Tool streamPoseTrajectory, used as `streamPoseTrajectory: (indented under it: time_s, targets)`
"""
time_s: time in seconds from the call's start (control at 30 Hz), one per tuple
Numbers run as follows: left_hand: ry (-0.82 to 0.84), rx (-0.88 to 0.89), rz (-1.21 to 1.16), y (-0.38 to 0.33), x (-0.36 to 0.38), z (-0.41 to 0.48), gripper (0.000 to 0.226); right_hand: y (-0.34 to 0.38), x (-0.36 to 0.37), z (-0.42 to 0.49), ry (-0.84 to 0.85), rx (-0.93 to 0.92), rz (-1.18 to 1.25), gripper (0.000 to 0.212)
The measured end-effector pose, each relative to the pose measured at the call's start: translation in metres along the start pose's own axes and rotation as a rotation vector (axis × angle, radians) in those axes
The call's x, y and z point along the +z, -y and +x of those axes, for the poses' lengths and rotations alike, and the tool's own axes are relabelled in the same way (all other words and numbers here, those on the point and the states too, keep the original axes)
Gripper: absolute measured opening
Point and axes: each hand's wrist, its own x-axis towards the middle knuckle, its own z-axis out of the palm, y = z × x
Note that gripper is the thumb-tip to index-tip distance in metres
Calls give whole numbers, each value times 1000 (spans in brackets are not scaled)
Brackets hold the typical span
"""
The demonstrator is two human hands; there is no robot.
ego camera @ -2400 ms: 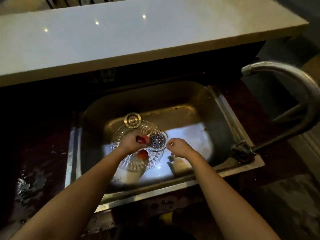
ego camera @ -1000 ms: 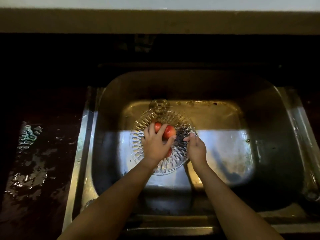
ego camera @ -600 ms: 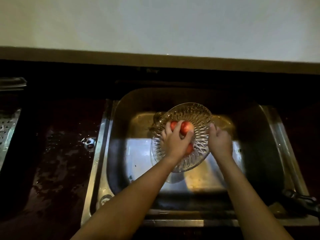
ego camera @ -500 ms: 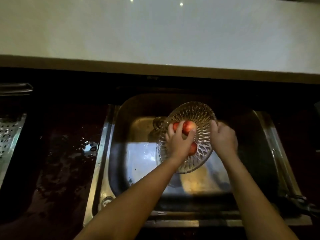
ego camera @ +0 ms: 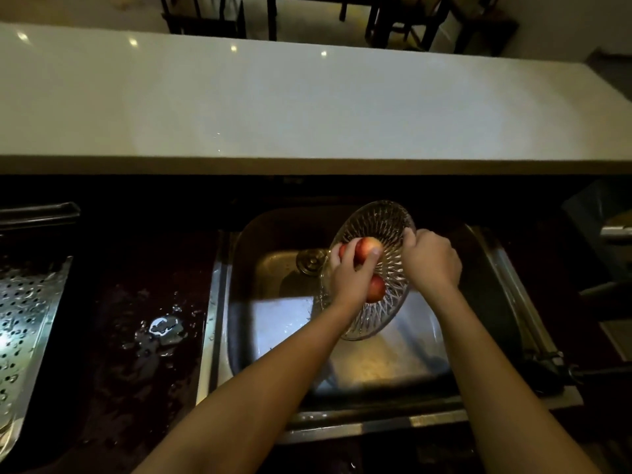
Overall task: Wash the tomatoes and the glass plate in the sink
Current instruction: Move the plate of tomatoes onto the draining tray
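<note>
A cut-glass plate [ego camera: 383, 220] is held tilted above the steel sink [ego camera: 506, 268], its far rim raised. My right hand [ego camera: 432, 263] grips its right rim. My left hand [ego camera: 352, 278] presses red tomatoes against the plate's face: one tomato [ego camera: 365, 248] shows between my fingers, a sliver of another sits at its left, and a third tomato [ego camera: 376, 288] lies lower by my palm.
The round drain [ego camera: 309, 261] sits in the sink's far left. Wet dark counter [ego camera: 147, 319] lies left of the basin, with a perforated steel tray [ego camera: 24, 313] at the far left. A white raised countertop [ego camera: 307, 107] spans the back. The faucet base [ego camera: 547, 367] stands at the sink's right.
The plate has been lifted off the sink floor and tilted up, moving up and right with the tomatoes held against it. The view has risen to show more of the white countertop.
</note>
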Motion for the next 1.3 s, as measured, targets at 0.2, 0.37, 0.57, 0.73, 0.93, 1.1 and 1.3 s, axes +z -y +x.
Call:
streamPoseTrajectory:
  time_s: [0.2, 0.37, 0.57, 0.73, 0.93, 1.1, 1.3]
  targets:
    - [50, 32, -37, 0, -11, -9, 48, 7, -2, -15, -28, 4, -13, 39]
    - [50, 80, -18, -1, -17, -15, 47, 10, -7, -22, -47, 26, -9, 40]
    - [39, 167, 264, -3, -36, -23, 53, -3, -3, -42, 27, 168, 200, 43]
    - [-114, 270, 591, -20, -67, -37, 58, 4, 9, -66, 74, 207, 662, 40]
    - [-286, 275, 755, -31, -123, -74, 61, 43, 20, -95, 175, 106, 875, 40]
    - [-441, 214, 771, -28, -194, -111, 62, 101, 30, -137, 319, 18, 988, 38]
    - [-574, 147, 771, -11, -275, -147, 60, 169, 51, -187, 447, -55, 996, 40]
